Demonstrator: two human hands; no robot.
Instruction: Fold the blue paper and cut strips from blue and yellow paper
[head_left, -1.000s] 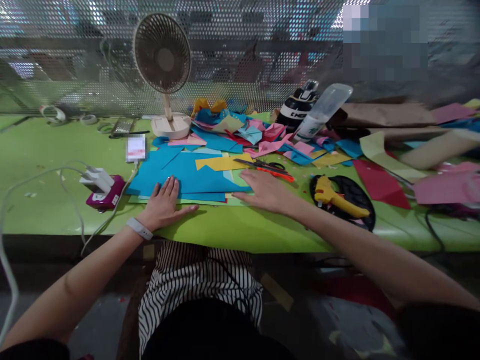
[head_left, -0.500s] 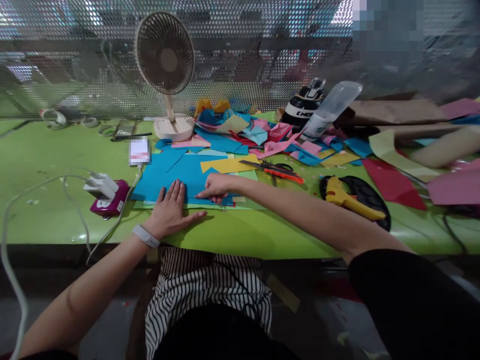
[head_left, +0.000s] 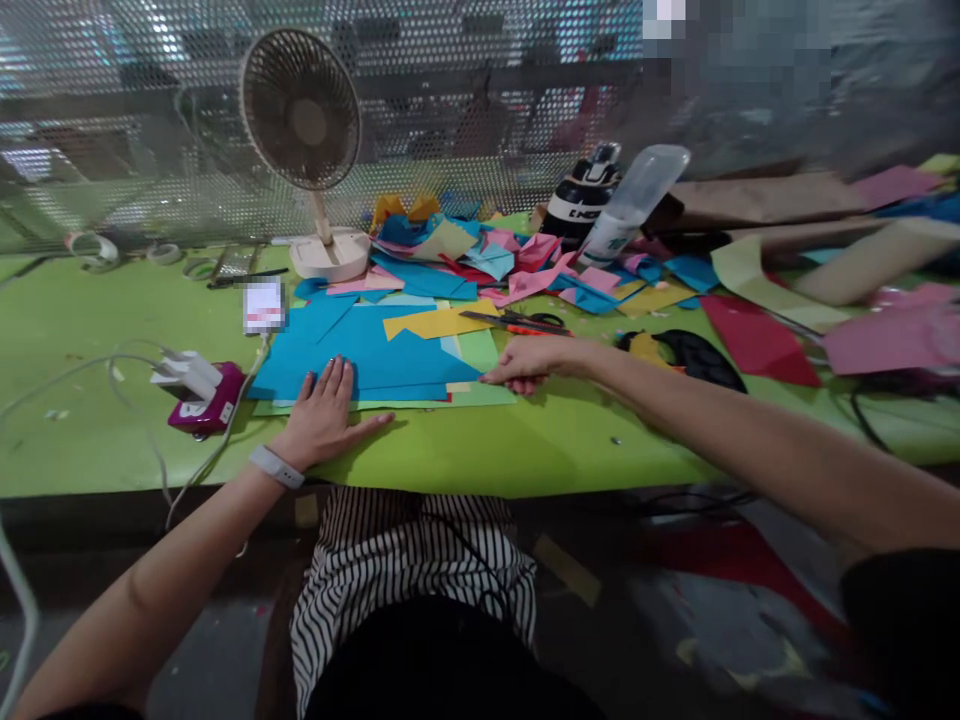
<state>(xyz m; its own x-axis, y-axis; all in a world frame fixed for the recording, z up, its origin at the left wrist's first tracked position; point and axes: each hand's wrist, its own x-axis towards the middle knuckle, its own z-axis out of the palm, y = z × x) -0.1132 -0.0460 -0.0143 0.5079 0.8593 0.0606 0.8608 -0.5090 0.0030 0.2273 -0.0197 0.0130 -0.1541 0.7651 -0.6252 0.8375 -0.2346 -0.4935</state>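
My left hand lies flat with fingers spread on a folded sheet of blue paper, thumb out to the right over the table. At the pointed right end of this sheet is my right hand, its fingers curled and its tip meeting the paper's corner. Light green paper shows under the blue sheet. A yellow paper strip lies across the blue paper's far part. Beyond my right hand are scissors with an orange-red part beside them, partly covered.
A fan stands behind, left of a heap of coloured paper scraps. A black bottle and a clear bottle stand farther right. A purple power adapter with white cables is at left. My right forearm partly hides a yellow tool.
My right hand has moved right along the blue paper's near part to its pointed end. My left hand stays flat on the sheet. The view has shifted slightly right.
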